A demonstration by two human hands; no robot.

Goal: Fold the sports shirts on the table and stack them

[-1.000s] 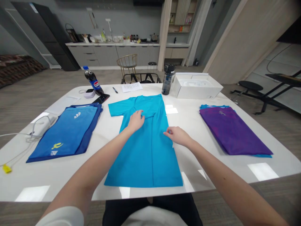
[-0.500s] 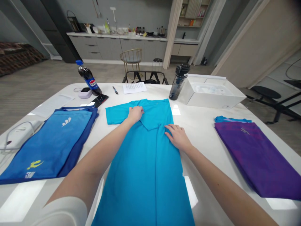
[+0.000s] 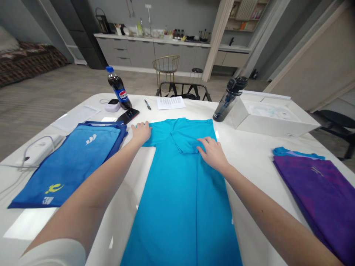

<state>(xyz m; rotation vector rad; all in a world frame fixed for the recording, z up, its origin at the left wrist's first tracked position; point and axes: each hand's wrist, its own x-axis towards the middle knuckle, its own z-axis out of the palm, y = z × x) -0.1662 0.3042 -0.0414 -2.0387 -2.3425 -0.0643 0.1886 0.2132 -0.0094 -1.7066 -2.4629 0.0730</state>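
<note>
A bright turquoise T-shirt (image 3: 177,192) lies lengthwise on the white table in front of me. Its right side is folded inward along a straight line, and the right sleeve (image 3: 186,142) rests on top of the body. My left hand (image 3: 142,133) lies over the outer end of the left sleeve (image 3: 155,135), fingers apart and slightly bent, covering the sleeve's tip. On the folded right part, near the sleeve, my right hand (image 3: 212,152) rests with spread fingers touching the fabric.
Folded blue shirts (image 3: 80,159) lie left, beside a power strip (image 3: 41,147). A purple folded garment (image 3: 313,192) is at right. Behind stand a cola bottle (image 3: 119,90), a phone (image 3: 128,116), a pen (image 3: 147,105), paper (image 3: 170,103), a dark tumbler (image 3: 229,99) and a white box (image 3: 266,123).
My left hand has slid left from the shirt's upper chest to the end of the left sleeve. My right hand stays on the folded side. The view has shifted slightly left.
</note>
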